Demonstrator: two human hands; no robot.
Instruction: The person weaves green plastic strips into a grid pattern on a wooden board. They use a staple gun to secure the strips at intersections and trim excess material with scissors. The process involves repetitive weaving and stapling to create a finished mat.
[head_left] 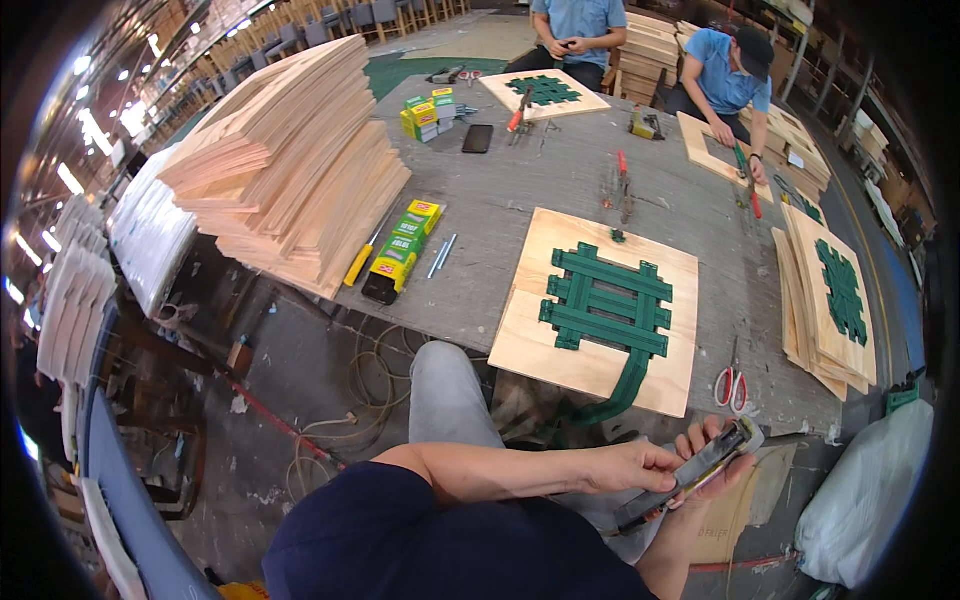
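Just off the near right edge of the tabletop (500,190), both hands are clamped on one long dark-and-grey hand tool (705,466): the left hand (632,468) pinches its near side, and the right hand (733,478) cradles it from the right, fingers curled around. The tool is tilted, its far right end higher, and any marking on it is too small to tell. Near the hands on the tabletop lie red-handled scissors (731,390). Left of these rests a pale wooden board (518,295) bearing woven green webbing (605,328), one strip of which hangs over the near edge. Farther left, a long green-and-yellow box (405,245) carries pale printed lettering and a small red emblem; beside it lies a yellow-handled screwdriver (358,265), next to a tall stack of wooden panels (290,165). Smaller boxes (422,118) in the same colours, also printed, stand at the far left near a dark phone (478,139). Brown cardboard (722,535) at the near right shows faint handwriting. Two people in light-blue shirts sit across the far side, each behind a board.
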